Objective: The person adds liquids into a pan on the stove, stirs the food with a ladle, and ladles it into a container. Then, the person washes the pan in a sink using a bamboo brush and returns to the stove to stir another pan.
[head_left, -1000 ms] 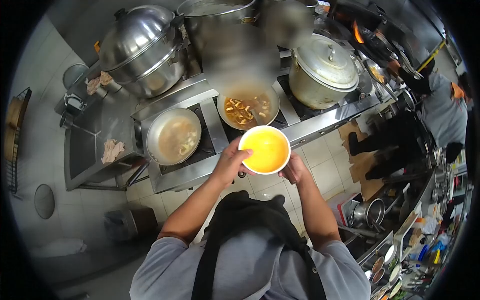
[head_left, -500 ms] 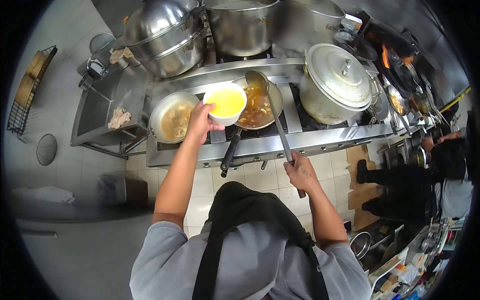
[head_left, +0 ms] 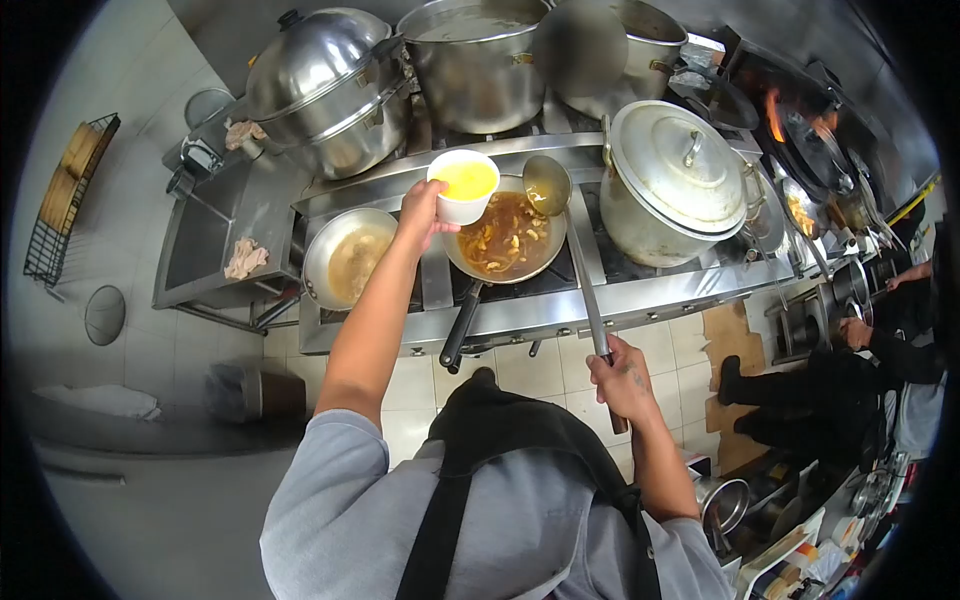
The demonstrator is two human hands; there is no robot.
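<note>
My left hand (head_left: pixel 424 213) grips a white bowl (head_left: pixel 464 208) of yellow liquid, held over the upper left rim of a pan (head_left: pixel 508 240) of brown sauce with pieces in it. Closed round the handle of a long ladle (head_left: pixel 590 300) is my right hand (head_left: pixel 622 380), in front of the stove. The ladle's round head (head_left: pixel 547 186) is over the pan's upper right side, with some yellowish liquid in it. The pan's dark handle (head_left: pixel 461 328) points toward me. To the left, a second pan (head_left: pixel 350 258) holds a pale brown liquid.
A lidded pot (head_left: pixel 675 180) stands right of the pan. Large steel pots (head_left: pixel 475 75) and a domed steamer (head_left: pixel 325 95) line the back. Flames (head_left: pixel 774 115) rise at the upper right. A co-worker in dark trousers (head_left: pixel 810 395) stands at the right. A sink (head_left: pixel 215 235) lies left.
The bowl first moved left and up from in front of me, then slightly right over the pan's edge. The ladle's head has shifted right, and my right hand has come lower.
</note>
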